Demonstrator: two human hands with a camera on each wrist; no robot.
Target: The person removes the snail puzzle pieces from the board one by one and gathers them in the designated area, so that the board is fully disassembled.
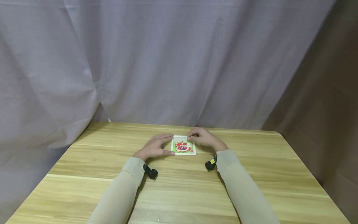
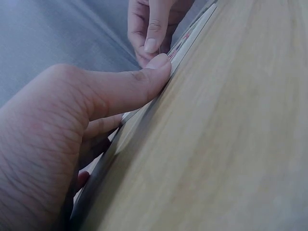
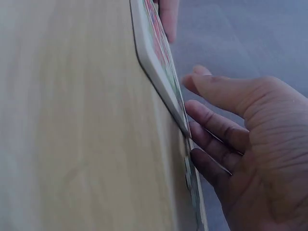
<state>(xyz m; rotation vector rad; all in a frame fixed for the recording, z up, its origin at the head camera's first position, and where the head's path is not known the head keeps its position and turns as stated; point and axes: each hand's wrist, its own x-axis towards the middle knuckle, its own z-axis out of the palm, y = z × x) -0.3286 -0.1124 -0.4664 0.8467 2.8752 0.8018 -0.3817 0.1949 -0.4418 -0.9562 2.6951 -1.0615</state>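
A small square picture panel [image 1: 184, 147] with a white rim lies flat on the table. Red, green and blue shapes with white curves cover most of it; a greyish strip runs along its top. My left hand [image 1: 154, 147] spans its left side, thumb at the lower left corner and fingers at the upper left. In the left wrist view the thumb [image 2: 127, 89] meets the panel's edge. My right hand [image 1: 205, 137] is over the upper right corner, thumb and index tips pinched together on a thin pale sliver, mostly hidden. I cannot tell what that sliver is.
The wooden table [image 1: 179, 193] ends just behind the panel, where a grey curtain [image 1: 167, 62] hangs. A darker curtain [image 1: 321, 93] closes the right side. Both wrists wear a black camera, the left camera [image 1: 151, 172] and right camera [image 1: 210, 165] close over the tabletop.
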